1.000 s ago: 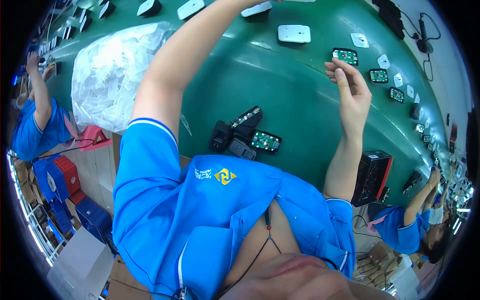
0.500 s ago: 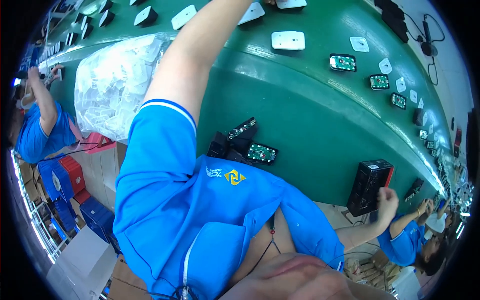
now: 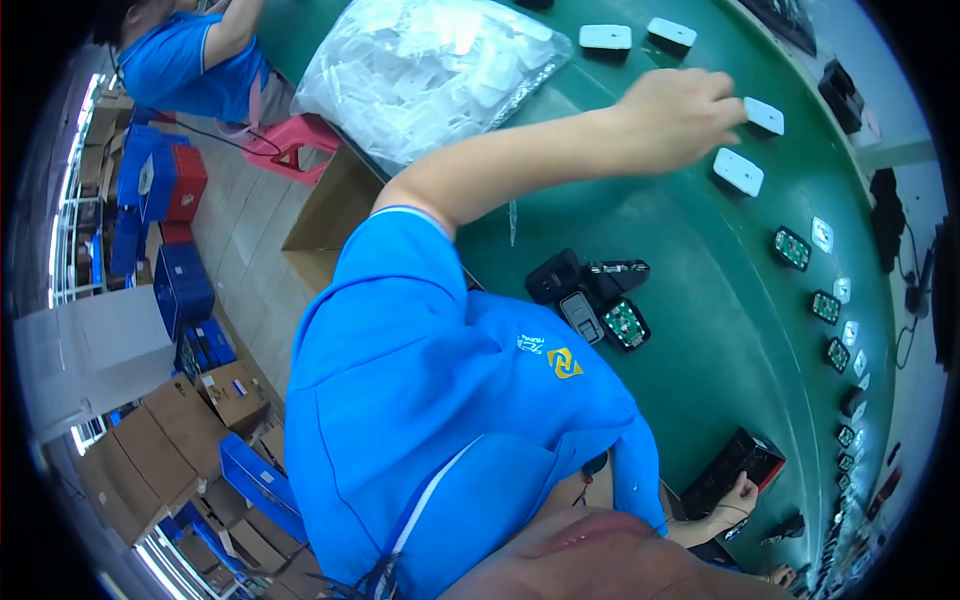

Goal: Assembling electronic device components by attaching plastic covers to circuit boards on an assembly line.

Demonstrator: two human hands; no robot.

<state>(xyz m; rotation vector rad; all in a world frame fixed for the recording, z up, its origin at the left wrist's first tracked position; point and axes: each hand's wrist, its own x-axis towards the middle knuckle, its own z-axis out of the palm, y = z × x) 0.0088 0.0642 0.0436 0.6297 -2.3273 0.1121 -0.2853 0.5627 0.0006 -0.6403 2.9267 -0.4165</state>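
My left hand (image 3: 682, 122) reaches over the green table with curled fingers, their tips beside a white rectangular device (image 3: 764, 117). Whatever those fingers may hold is hidden. A second white device (image 3: 738, 173) lies just nearer. My right hand (image 3: 735, 502) is by a black box (image 3: 733, 472) with a red side, its fingers drawn together. Whether they grip the box or something small cannot be made out. Close to my chest lie an open black housing with a green circuit board (image 3: 626, 324), a grey-black casing (image 3: 581, 317) and more black housings (image 3: 555, 276).
A clear bag of translucent plastic parts (image 3: 430, 75) lies left of my left forearm. Open units with green boards (image 3: 791, 248) and pale covers (image 3: 822, 235) line the right side. A co-worker (image 3: 195, 60) sits at the upper left; a cardboard box (image 3: 335, 215) stands below the table edge.
The view has turned, shifting the table's contents rightward and showing more floor at left. My left hand has come fully into view. My right hand still stays by the black box.
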